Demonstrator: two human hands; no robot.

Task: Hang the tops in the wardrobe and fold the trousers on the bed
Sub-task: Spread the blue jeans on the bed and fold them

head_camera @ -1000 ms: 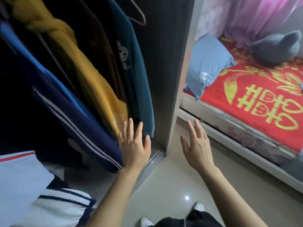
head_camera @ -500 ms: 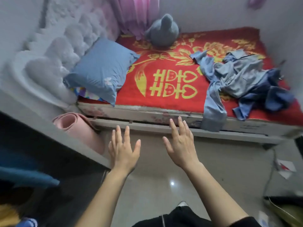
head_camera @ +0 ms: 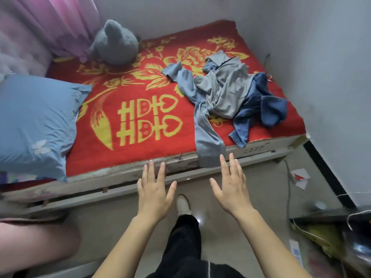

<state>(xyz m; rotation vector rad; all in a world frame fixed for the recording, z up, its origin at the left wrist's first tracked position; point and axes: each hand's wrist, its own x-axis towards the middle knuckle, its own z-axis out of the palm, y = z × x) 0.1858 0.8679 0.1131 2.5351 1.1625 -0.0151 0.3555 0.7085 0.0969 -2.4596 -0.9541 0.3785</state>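
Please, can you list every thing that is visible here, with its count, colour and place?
bedspread: one, red with yellow pattern, covering the bed
pillow: one, light blue, left end of the bed
soft toy: one, grey, far side by the curtain
curtain: one, pink, top left
clothes: a crumpled pile, grey and darker blue, right part of the bed, one piece hanging over the edge
paper: one, white and red, floor on the right
left hand: open, empty, above the floor
right hand: open, empty, near the hanging piece

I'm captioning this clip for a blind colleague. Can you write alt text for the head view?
Two empty open hands, left hand and right hand, reach toward a bed with a red and gold blanket. A heap of grey and blue clothes lies on it, one grey leg hanging over the edge.
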